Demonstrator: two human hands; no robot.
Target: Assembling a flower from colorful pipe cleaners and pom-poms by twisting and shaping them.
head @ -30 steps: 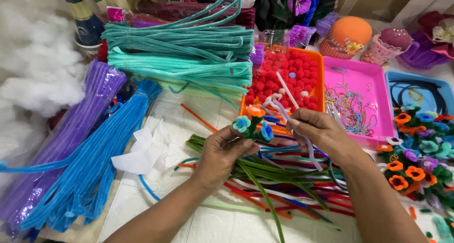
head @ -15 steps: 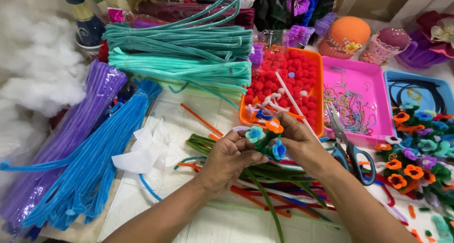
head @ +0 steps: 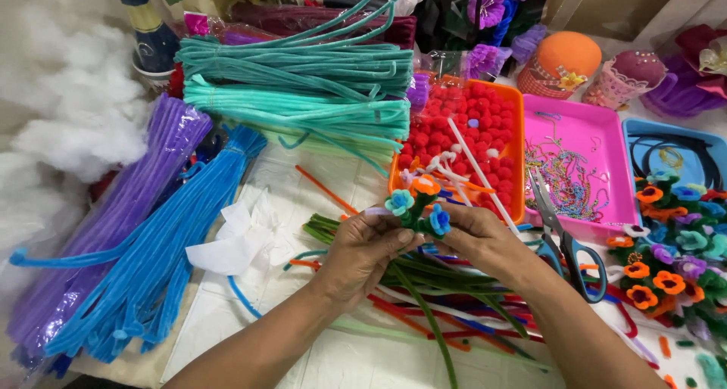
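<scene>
Since a second ago we have drawn both hands together at frame centre, left hand (head: 363, 245) and right hand (head: 477, 238) fingers pinched shut on the flower bunch (head: 416, 207); we should grip stems low.

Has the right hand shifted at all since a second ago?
Yes. The right hand has drawn left, nearer the orange tray's front left corner, closing on the little flower bunch beside the left hand.

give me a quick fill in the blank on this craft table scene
1. Both hands hold small flowers on ____ stems.
2. The orange tray is full of ____ pom-poms.
3. The scissors lie partly on the ____ tray.
4. The left hand and right hand meet at the ____.

Missing: green; red; pink; flowers
</scene>
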